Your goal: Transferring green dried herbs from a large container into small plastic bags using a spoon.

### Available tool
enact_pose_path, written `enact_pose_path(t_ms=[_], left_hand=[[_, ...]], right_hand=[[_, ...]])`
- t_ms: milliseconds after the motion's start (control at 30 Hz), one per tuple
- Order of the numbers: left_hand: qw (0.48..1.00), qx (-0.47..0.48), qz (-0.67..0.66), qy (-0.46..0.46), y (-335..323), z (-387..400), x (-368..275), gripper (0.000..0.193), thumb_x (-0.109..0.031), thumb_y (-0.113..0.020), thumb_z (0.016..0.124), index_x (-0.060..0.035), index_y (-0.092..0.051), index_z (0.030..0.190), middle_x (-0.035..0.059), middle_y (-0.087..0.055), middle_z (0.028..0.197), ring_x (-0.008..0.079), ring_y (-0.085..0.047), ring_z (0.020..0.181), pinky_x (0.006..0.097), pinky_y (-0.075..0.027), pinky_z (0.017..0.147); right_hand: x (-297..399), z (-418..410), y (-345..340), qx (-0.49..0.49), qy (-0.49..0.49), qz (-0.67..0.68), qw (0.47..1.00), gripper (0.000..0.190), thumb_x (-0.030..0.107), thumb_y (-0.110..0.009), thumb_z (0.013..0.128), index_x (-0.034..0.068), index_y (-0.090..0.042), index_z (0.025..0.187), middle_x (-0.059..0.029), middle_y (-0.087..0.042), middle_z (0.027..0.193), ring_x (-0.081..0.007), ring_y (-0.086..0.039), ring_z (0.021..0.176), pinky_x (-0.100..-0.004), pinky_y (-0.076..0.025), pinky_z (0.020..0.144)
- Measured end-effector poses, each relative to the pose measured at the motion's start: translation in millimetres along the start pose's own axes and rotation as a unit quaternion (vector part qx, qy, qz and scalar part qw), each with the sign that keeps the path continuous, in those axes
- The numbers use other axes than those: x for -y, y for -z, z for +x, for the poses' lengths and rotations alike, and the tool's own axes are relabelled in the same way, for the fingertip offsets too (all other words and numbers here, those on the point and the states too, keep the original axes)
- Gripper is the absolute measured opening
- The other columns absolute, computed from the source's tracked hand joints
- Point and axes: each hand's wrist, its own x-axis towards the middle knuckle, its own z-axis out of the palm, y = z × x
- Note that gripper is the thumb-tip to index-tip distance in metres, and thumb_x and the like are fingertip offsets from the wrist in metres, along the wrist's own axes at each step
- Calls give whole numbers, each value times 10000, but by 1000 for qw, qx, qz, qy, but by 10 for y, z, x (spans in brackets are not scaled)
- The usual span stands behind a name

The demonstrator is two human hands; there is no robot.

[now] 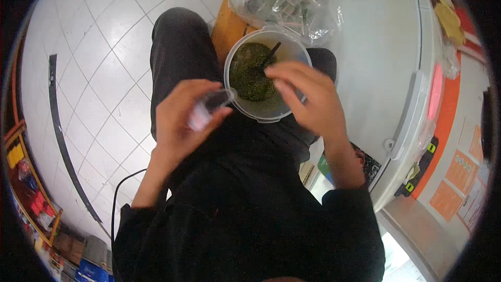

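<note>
A round translucent plastic tub point(270, 119) sits between my thighs. Dark green dried herb, finely crumbled point(250, 82), covers part of its bottom. A black utensil, perhaps a spoon point(273, 53), leans in the herb with its handle upward. My left hand point(188, 113) is wrapped around a small clear plastic container or bag point(213, 103) at the tub's near left rim; motion blur hides its exact form. Over the right side of the tub hangs my right hand point(309, 94), thumb and forefinger slightly apart close to the utensil. Nothing shows between those fingers.
Beyond the tub, a clear plastic bag point(278, 4) with greenish contents rests on a wooden bench point(227, 27). A white chest-like appliance point(372, 39) stands on the right. Shelves with packets point(31, 188) line the far left, across tiled floor point(113, 66). A black cable point(114, 207) runs beside my left arm.
</note>
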Motion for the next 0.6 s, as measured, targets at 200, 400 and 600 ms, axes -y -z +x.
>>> enact_pose_path(t_ms=[200,400,600], left_hand=[[913,-133,-308,230,128,97,218,554,-269,-873,826,-20,-666,1275,96,-701,1184,204,-681,1070,346,-543,931],[927,-135,-282,207,245,16,277,613,-372,-870,817,-21,-666,1276,117,-711,1159,218,-691,1063,350,-536,949],[923,-114,-272,248,200,-57,288,555,-321,-857,838,-22,-672,1268,106,-720,1128,204,-697,1038,340,-540,934]], right_hand=[[-1238,493,-735,256,213,-486,808,149,107,-672,803,80,-766,916,-102,-742,1008,-277,-678,1007,-351,-530,840],[-1163,571,-693,332,213,-476,786,105,93,-670,794,83,-775,796,-98,-738,803,-306,-713,921,-403,-568,747],[-930,762,-673,214,114,-331,912,95,98,-673,792,40,-737,833,-176,-731,866,-386,-726,848,-503,-580,730]])
